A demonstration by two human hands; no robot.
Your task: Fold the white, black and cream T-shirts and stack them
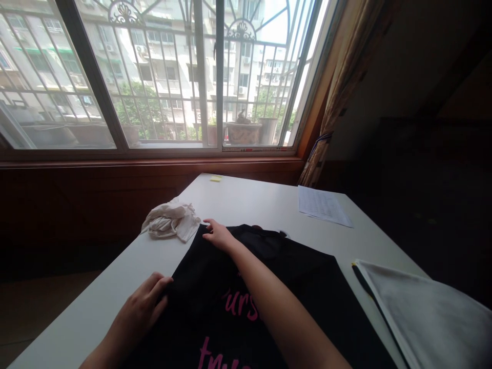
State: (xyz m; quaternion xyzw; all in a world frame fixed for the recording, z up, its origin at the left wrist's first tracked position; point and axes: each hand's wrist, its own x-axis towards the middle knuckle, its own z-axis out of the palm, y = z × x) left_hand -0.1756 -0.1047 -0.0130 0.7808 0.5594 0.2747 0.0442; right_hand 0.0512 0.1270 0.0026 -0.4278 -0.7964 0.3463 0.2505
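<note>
A black cloth (pixel 307 287) with pink lettering lies spread over the near part of the white table. My left hand (pixel 148 297) is at the cloth's left edge, its fingers closed on the fabric. Farther up, my right hand (pixel 217 234) reaches across the cloth to its far left corner, with thumb and fingers apart at the edge. My right forearm covers part of the lettering. A crumpled whitish cloth (pixel 172 220) sits just left of that corner.
The white table (pixel 246 197) carries a yellow sticky note (pixel 216 179) and printed paper (pixel 323 205) near its far side. A grey-white cloth item (pixel 442 307) lies at the right. Beyond stand a barred window (pixel 219 77) and a tied curtain (pixel 330 113).
</note>
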